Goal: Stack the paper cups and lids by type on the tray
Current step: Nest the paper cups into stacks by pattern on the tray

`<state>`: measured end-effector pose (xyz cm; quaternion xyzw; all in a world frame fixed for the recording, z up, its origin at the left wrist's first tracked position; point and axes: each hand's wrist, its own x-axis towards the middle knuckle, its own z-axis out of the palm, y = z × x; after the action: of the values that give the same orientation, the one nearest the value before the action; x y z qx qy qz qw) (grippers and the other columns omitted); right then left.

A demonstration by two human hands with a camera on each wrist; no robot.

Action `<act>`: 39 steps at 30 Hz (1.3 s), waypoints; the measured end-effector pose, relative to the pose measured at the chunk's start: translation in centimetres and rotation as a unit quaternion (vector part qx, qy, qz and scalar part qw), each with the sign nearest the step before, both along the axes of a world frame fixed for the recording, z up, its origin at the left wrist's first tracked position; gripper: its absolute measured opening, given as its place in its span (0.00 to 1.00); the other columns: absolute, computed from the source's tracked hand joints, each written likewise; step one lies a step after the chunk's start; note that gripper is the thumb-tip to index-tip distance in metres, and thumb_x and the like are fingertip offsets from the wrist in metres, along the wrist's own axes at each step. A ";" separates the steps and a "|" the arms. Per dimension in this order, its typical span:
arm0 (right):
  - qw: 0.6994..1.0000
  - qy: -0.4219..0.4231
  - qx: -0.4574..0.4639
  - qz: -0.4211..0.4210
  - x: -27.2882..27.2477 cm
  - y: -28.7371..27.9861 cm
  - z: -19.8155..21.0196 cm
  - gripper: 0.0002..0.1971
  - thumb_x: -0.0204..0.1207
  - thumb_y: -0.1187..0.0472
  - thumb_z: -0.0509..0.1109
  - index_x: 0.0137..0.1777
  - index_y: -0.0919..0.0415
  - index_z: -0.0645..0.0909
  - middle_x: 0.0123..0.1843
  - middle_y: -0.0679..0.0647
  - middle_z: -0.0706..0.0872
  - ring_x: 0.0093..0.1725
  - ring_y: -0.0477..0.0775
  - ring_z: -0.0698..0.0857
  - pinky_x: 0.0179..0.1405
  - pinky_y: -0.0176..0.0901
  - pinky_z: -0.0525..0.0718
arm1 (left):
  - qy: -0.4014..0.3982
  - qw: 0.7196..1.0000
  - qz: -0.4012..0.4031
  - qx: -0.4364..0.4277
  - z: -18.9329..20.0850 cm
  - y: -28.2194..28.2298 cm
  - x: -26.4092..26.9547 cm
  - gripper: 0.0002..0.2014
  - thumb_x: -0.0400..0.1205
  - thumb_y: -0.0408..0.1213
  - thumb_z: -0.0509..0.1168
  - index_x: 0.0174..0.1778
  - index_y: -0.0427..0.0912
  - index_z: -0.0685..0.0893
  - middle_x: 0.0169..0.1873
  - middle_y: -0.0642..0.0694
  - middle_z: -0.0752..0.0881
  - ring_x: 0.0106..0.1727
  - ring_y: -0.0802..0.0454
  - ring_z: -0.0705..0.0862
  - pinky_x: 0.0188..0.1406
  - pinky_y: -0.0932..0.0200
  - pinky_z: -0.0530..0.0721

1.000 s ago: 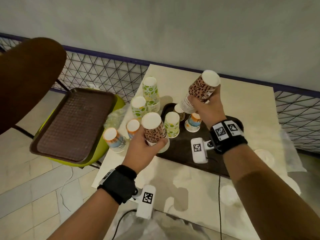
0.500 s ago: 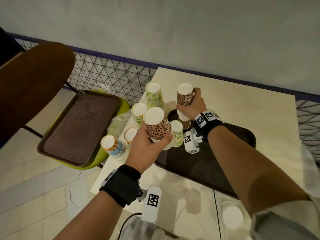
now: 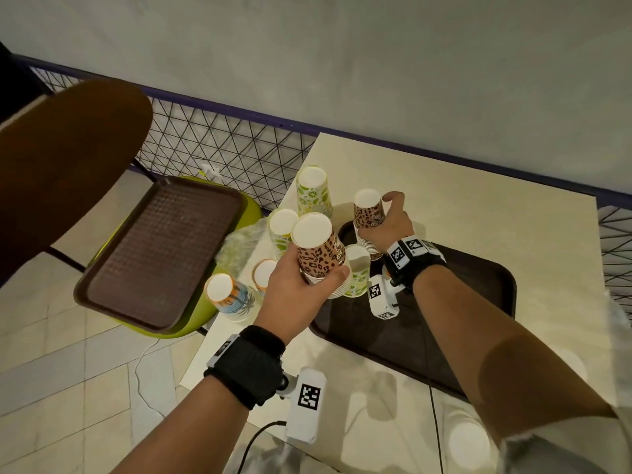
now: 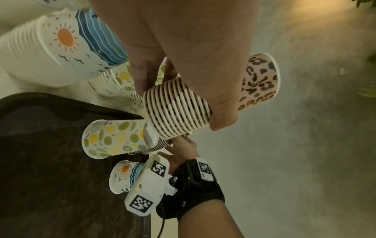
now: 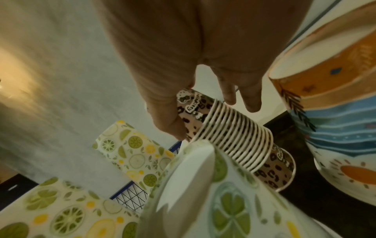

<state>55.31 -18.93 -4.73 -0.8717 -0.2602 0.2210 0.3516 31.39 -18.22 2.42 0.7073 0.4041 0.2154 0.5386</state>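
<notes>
Leopard cups are sitting in both hands. The left hand point(image 3: 290, 289) is gripping one upside-down leopard stack point(image 3: 319, 253), fingers and thumb curled round its lower rims, holding it tilted above the tray's point(image 3: 478, 323) left edge. The right hand point(image 3: 388, 222) is curling round a second leopard stack point(image 3: 367, 208), index finger raised beside its top; that stack is standing over a lone leopard cup point(image 5: 278, 167) at the tray's far left corner, and whether it is seated is not clear. A lime cup point(image 3: 359, 271) is standing on the tray just beside the left hand's stack, and a sun cup point(image 4: 124, 175) is showing on the tray in the left wrist view. Along the table's point(image 3: 461, 206) left edge, off the tray, two lime stacks point(image 3: 313, 191) and two sun stacks point(image 3: 227, 295) are standing. A white lid point(image 3: 468, 443) is lying at the table's near edge. A second tray point(image 3: 160, 251) is resting on a green chair point(image 3: 253, 206) left of the table.
</notes>
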 end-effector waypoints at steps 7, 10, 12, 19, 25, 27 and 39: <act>0.997 -0.035 0.057 0.031 -0.1 -1.4 2.5 0.40 0.72 0.61 0.78 0.79 0.46 0.61 0.63 0.59 0.76 0.54 0.59 0.78 0.54 0.47 0.75 | 0.017 1.000 -0.006 0.002 0.3 0.4 0.4 0.27 0.77 0.54 0.80 0.69 0.67 0.75 0.63 0.65 0.87 0.65 0.65 0.85 0.68 0.53 0.85; 0.996 -0.063 0.022 0.063 -0.3 -1.6 3.1 0.32 0.75 0.60 0.75 0.77 0.44 0.68 0.66 0.60 0.75 0.58 0.62 0.80 0.60 0.49 0.79 | 0.027 0.999 -0.014 0.013 0.5 0.4 0.6 0.27 0.78 0.54 0.79 0.69 0.67 0.74 0.63 0.66 0.87 0.64 0.68 0.84 0.62 0.65 0.82; 0.994 -0.082 0.012 0.069 -0.4 -1.9 3.4 0.22 0.77 0.58 0.72 0.72 0.50 0.77 0.69 0.61 0.76 0.65 0.65 0.81 0.68 0.53 0.80 | 0.031 0.999 -0.018 0.020 0.6 0.4 0.8 0.27 0.79 0.53 0.79 0.69 0.67 0.74 0.61 0.68 0.86 0.61 0.75 0.83 0.56 0.77 0.78; 0.978 0.016 0.186 0.092 -4.1 -5.5 9.0 0.18 0.78 0.58 0.64 0.67 0.49 0.83 0.67 0.48 0.82 0.67 0.49 0.80 0.67 0.44 0.78 | 0.025 0.998 -0.034 0.037 0.6 0.9 1.6 0.26 0.80 0.50 0.79 0.70 0.61 0.75 0.59 0.66 0.86 0.58 0.78 0.83 0.51 0.81 0.78; 0.943 0.165 0.175 0.229 -7.7 -8.3 8.8 0.32 0.78 0.49 0.73 0.79 0.35 0.64 0.72 0.35 0.79 0.72 0.34 0.77 0.73 0.39 0.76 | 0.015 0.996 -0.060 0.062 1.0 1.0 2.2 0.24 0.80 0.44 0.79 0.69 0.54 0.77 0.57 0.63 0.87 0.56 0.77 0.84 0.49 0.80 0.79; 0.946 0.169 0.179 0.214 -7.6 -8.5 8.4 0.32 0.80 0.52 0.75 0.78 0.35 0.62 0.69 0.30 0.78 0.69 0.26 0.76 0.68 0.27 0.75 | 0.017 0.995 -0.072 0.065 1.0 0.9 2.5 0.24 0.80 0.42 0.80 0.66 0.55 0.76 0.55 0.64 0.86 0.53 0.80 0.83 0.47 0.80 0.79; 0.961 0.150 0.218 0.085 -4.2 -7.8 7.9 0.35 0.69 0.45 0.82 0.74 0.42 0.70 0.66 0.40 0.86 0.66 0.42 0.84 0.69 0.52 0.83 | 0.068 0.989 -0.114 0.067 0.2 -0.4 -0.8 0.36 0.77 0.49 0.81 0.81 0.57 0.74 0.66 0.66 0.82 0.62 0.70 0.85 0.61 0.71 0.84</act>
<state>51.08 -26.73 3.21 -0.7057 -0.3192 0.3164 0.5477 30.59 -18.63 2.66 0.7963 0.3408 0.1310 0.4822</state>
